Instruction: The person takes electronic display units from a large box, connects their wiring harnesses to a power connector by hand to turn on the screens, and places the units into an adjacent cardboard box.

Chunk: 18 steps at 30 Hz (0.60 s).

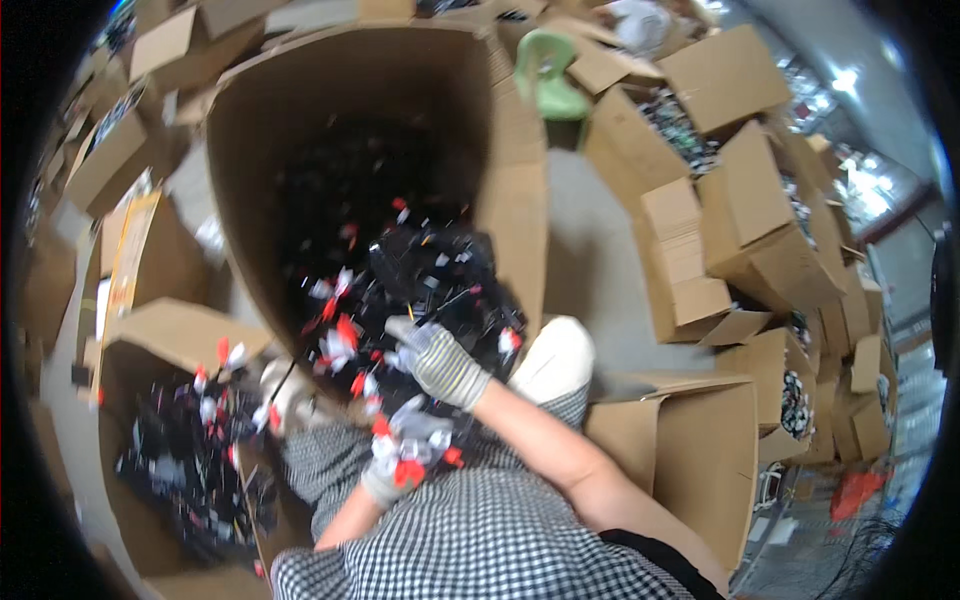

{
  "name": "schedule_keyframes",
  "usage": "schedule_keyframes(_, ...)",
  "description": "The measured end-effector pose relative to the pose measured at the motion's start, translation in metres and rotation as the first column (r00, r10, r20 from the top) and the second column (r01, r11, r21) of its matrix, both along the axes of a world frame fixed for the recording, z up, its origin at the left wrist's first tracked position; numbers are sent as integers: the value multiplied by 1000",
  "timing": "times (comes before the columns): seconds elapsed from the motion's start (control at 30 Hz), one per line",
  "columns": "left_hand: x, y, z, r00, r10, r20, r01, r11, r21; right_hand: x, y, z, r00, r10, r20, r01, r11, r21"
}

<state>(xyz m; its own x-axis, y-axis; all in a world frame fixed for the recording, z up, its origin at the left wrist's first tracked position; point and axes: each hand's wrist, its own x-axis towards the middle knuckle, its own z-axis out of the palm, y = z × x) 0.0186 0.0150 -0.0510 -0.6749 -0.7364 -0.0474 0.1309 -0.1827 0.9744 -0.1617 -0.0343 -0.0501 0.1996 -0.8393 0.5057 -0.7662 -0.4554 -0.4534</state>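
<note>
In front of me stands a tall cardboard box, its lower part full of shiny black plastic pieces with small red and white bits scattered among them. My right hand, in a striped grey glove, reaches over the near side of this heap. Its fingers point left and are apart, with nothing plainly between them. Close to my lap, my left hand, also gloved, is closed around a bunch of small red and whitish plastic pieces. Those pieces partly hide its fingers.
At my left, a lower open box contains black pieces with red and white bits. An open box stands by my right side. Several filled cartons line the right, and a green plastic chair is at the back.
</note>
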Motion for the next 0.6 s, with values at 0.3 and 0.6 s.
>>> schedule_keyframes(0.3,33,8,-7,866,271,420,-1,842,-540,-14,70,38,441,-587,679,-363,575,733)
schedule_keyframes(0.6,46,5,-65,946,-96,309,76,994,75,-20,77,42,675,-317,666,-525,428,736)
